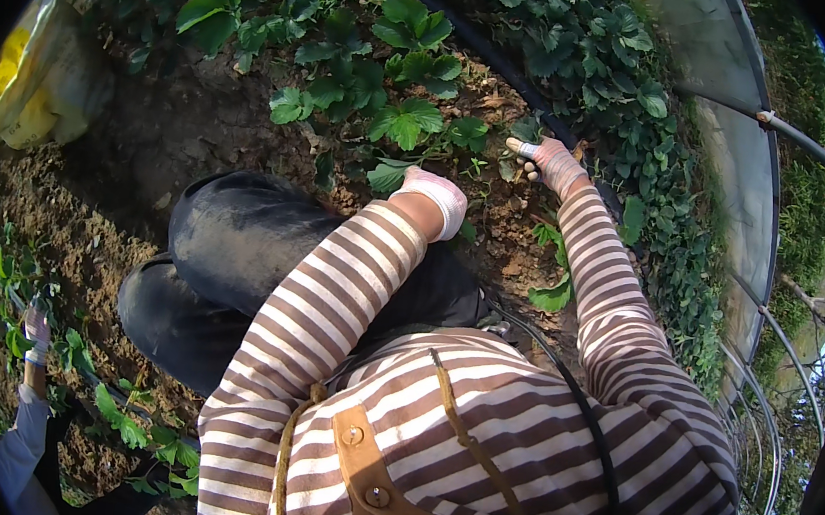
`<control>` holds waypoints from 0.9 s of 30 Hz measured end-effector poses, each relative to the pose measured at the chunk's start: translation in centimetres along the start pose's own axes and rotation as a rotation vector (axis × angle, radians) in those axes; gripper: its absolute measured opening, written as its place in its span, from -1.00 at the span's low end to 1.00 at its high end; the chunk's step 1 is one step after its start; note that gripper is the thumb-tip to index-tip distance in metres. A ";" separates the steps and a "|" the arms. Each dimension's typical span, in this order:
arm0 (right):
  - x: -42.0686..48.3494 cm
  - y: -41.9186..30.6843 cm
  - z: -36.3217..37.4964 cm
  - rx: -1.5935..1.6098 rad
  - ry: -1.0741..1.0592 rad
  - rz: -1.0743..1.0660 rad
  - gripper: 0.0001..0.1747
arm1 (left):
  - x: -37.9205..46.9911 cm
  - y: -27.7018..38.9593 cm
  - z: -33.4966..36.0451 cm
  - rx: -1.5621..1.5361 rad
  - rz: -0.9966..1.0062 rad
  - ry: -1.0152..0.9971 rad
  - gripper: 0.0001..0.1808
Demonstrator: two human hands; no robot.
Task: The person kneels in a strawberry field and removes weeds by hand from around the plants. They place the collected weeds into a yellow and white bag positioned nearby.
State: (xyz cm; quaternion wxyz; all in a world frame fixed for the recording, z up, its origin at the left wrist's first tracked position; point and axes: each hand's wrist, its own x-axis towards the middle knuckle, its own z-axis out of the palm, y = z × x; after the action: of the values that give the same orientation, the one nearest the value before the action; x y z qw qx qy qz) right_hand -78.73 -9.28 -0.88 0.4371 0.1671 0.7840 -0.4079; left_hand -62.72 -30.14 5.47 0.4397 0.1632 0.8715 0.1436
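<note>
My left hand (434, 196), in a pale knitted glove, is curled low among strawberry plants (405, 122). A strawberry leaf (389, 175) lies right at its knuckles; the fingertips are hidden, so I cannot tell what they hold. To the right, my right hand (549, 163) wears a striped glove with the fingertips bare and dirty. Its thumb points left and the fingers curl inward beside small leaves (526, 129); a grip on a stem cannot be made out. Crumbly brown soil (514, 227) lies beneath and between both hands.
A black hose or pipe (473, 38) runs along the bed, with dense strawberry foliage (598, 66) beyond. Plastic sheeting (738, 171) and metal hoops (819, 153) stand at right. A plastic bag with yellow contents (28, 74) sits at upper left. Another person's gloved hand (37, 331) is at lower left.
</note>
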 end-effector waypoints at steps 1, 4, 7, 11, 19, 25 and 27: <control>0.0 -0.3 0.7 -0.268 0.021 -0.076 -0.66 | 0.0 0.1 0.0 0.003 0.002 0.009 -0.66; 0.6 -2.2 3.4 -0.822 -0.027 -0.204 -0.47 | -0.2 0.0 -0.1 0.008 -0.035 0.005 -0.64; 1.9 -4.2 6.3 -1.335 -0.002 -0.098 -0.55 | -0.6 -0.4 -0.1 0.005 -0.038 0.028 -0.65; 1.8 -5.5 7.5 -1.473 -0.040 -0.127 -0.67 | -1.0 -0.6 0.0 -0.023 -0.028 0.046 -0.65; -0.4 -6.3 9.3 -1.666 0.019 -0.207 -0.67 | -1.0 -0.2 -0.4 -0.040 -0.018 0.001 -0.63; 0.0 -7.4 10.4 -1.816 0.013 -0.353 -0.70 | -1.1 -0.4 -0.1 -0.041 -0.002 0.055 -0.67; -0.2 -7.7 11.1 -1.877 0.015 -0.342 -0.71 | -1.0 -0.6 0.0 -0.052 0.009 0.065 -0.67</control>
State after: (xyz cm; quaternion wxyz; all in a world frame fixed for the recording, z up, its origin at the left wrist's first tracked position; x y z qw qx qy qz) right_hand -77.25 -22.74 -0.04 0.3223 -0.3661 0.8081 0.3303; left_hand -62.29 -31.07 5.99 0.4144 0.1509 0.8805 0.1737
